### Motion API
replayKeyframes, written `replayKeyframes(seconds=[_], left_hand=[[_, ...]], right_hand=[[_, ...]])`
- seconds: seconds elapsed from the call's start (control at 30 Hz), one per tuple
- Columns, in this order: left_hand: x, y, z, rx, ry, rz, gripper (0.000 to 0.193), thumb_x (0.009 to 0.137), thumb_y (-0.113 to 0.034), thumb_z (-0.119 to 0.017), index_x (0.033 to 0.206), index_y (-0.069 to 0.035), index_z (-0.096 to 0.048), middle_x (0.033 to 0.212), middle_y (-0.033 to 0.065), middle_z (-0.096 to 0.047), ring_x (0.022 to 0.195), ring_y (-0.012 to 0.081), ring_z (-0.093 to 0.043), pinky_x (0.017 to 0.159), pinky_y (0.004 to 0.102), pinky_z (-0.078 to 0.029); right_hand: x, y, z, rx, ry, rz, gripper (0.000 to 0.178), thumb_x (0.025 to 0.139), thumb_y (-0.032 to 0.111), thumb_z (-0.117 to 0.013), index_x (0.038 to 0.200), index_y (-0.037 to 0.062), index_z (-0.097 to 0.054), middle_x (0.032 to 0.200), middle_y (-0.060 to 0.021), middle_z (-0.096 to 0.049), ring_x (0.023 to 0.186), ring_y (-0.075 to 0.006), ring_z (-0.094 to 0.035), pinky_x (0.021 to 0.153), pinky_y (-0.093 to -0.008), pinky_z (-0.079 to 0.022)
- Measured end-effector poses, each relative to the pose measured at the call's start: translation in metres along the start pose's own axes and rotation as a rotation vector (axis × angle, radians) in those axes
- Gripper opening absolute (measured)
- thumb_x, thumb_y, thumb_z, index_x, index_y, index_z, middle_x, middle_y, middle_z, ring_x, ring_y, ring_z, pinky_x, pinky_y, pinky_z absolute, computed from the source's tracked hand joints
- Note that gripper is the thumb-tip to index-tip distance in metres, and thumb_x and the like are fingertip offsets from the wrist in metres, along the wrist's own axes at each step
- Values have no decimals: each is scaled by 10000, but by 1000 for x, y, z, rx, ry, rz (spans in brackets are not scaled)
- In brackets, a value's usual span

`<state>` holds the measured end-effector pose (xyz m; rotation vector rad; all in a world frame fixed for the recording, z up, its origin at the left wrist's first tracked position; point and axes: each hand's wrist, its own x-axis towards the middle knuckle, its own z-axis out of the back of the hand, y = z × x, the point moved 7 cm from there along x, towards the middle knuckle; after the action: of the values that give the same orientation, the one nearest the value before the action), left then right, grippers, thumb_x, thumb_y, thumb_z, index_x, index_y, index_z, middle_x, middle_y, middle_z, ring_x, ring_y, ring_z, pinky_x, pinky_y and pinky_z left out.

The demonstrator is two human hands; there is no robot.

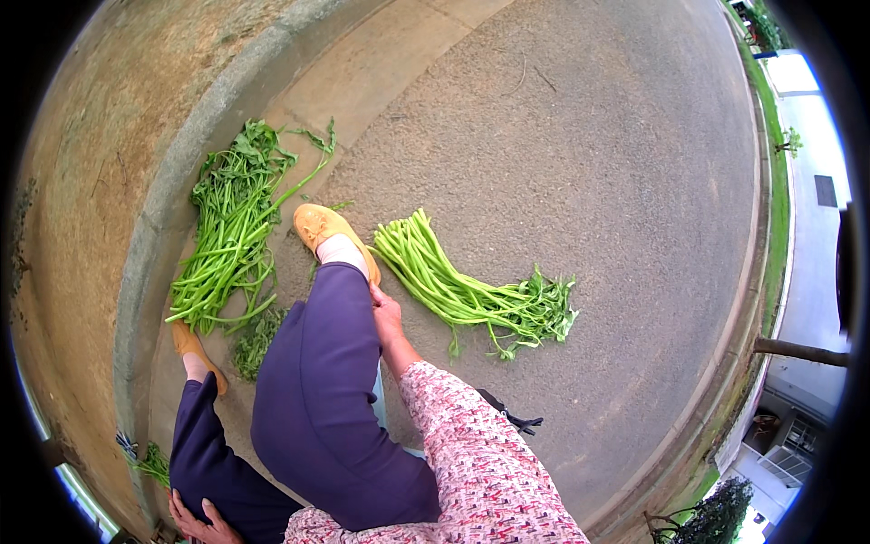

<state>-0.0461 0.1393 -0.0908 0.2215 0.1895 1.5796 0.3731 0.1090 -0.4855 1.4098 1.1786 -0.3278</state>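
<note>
Left hand (201, 524) spread over navy trouser leg (213, 453), fingers parted, nothing seen held; apparently just resting. Right hand (387, 315) low by heel of orange shoe (313, 223), fingers partly curled, tips partly hidden; cannot tell whether gripping. Bundle of long-stemmed leafy greens (444, 286) on asphalt (616, 163) just right of shoe, stems aligned, leaves pointing away, probably laid so for order. Looser heap (227, 231) along kerb (186, 154), edge perhaps limiting spread. No container made out.
</note>
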Motion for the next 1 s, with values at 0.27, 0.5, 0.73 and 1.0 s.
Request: replayKeyframes(seconds=[0.27, 0.5, 0.73, 1.0], left_hand=[[-5, 7, -1, -28, -52, -29, 503, 912, -326, -506, 1327, -46, -451, 1334, 178, -424, 1243, 339, -373, 1054, 446, -272], [-1, 6, -4, -93, -48, -27, 505, 906, -313, -509, 1333, -52, -448, 1342, 177, -414, 1250, 337, -362, 1061, 441, -256], [3, 6, -5, -66, -24, 22, 523, 880, -300, -525, 1339, -60, -448, 1356, 175, -403, 1263, 334, -349, 1070, 442, -228], [5, -15, 5, -184, 22, 148, 580, 768, -189, -589, 1320, -64, -464, 1377, 199, -365, 1284, 355, -322, 1087, 458, -192]], right_hand=[[-56, 112, 19, -1293, -258, 706, 714, 666, 160, -748, 1301, 46, -442, 1227, -127, -465, 1161, -288, -431, 936, -407, -365], [-31, 132, 61, -1713, -336, 388, 1131, 584, 416, -837, 1421, 27, -183, 1470, -162, -239, 1377, -332, -177, 1002, -524, -264], [18, 110, 69, -1865, -280, 241, 1118, 636, 468, -784, 1440, 18, -152, 1489, -148, -233, 1390, -305, -176, 1033, -551, -240], [2, 125, 49, -1930, -199, 115, 1140, 668, 547, -736, 1457, 22, -102, 1510, -162, -192, 1398, -325, -162, 1050, -592, -202]])
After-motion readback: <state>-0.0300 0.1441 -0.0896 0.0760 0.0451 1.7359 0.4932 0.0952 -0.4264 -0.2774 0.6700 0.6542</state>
